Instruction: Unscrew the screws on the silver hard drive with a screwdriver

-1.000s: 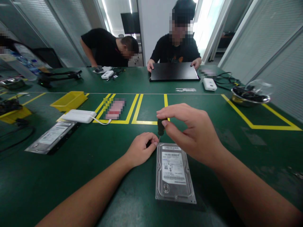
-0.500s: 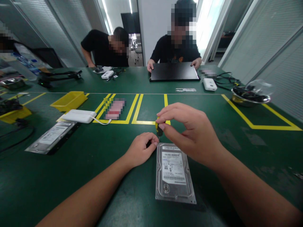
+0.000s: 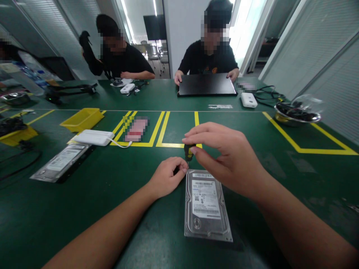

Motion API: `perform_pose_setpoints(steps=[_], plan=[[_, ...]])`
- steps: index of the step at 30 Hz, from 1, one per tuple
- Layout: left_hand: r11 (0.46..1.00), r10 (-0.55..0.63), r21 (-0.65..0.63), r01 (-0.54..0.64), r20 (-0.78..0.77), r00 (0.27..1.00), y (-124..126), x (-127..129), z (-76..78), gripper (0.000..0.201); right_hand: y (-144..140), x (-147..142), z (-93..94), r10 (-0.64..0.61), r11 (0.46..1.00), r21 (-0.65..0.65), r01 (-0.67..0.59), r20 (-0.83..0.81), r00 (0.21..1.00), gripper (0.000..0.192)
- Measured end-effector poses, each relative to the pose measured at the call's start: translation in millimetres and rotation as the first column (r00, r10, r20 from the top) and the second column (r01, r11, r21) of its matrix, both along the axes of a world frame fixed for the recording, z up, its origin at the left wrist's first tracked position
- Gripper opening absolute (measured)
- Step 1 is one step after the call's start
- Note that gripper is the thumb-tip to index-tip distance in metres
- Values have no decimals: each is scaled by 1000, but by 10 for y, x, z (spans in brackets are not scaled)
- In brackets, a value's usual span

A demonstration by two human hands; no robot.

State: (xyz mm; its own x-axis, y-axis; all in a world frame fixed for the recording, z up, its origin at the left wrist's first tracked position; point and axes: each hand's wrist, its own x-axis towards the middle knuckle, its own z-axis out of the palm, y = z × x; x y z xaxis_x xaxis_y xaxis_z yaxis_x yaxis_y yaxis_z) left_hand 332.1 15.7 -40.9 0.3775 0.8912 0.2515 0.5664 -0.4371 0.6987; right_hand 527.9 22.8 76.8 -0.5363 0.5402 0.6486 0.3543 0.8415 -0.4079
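Note:
A hard drive (image 3: 207,201) lies flat on the green table in front of me, its white label facing up. My right hand (image 3: 224,153) grips a short screwdriver (image 3: 190,151) with a black and yellow handle, held upright over the drive's far left corner. Thumb and fingertips pinch the handle. Beside that same corner my left hand (image 3: 169,175) is closed, thumb against forefinger, close to the screwdriver's shaft. Whatever sits between those fingertips is too small to make out.
At the left lies a second hard drive (image 3: 61,162), with a white power bank (image 3: 94,137) touching its far end. A yellow tray (image 3: 82,119) stands behind. Across the table one person holds a black panel (image 3: 207,85). A metal bowl (image 3: 297,116) of dark parts stands right.
The screwdriver handle has turned in my right fingers, its yellow patch now facing differently. My left hand and the drive stay put. The person at back left has sat up and raised an arm.

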Motion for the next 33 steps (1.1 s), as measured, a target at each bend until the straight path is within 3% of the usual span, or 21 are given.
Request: perform_pose_setpoints(steps=[7, 17, 25, 33], plan=[[1000, 2, -5, -2, 2, 1000, -2, -2, 0, 8, 13, 1, 7, -24, 1000, 1, 24, 1, 1000, 10], [1000, -3, -8, 3, 4, 1000, -1, 11, 17, 9, 12, 34, 31, 25, 999, -21, -24, 41, 999, 27], [1000, 7, -7, -7, -1, 1000, -2, 12, 18, 9, 20, 29, 26, -22, 1000, 23, 21, 28, 999, 14], [1000, -3, -21, 3, 13, 1000, -3, 6, 28, 8, 27, 41, 14, -12, 999, 35, 11, 54, 998, 29]])
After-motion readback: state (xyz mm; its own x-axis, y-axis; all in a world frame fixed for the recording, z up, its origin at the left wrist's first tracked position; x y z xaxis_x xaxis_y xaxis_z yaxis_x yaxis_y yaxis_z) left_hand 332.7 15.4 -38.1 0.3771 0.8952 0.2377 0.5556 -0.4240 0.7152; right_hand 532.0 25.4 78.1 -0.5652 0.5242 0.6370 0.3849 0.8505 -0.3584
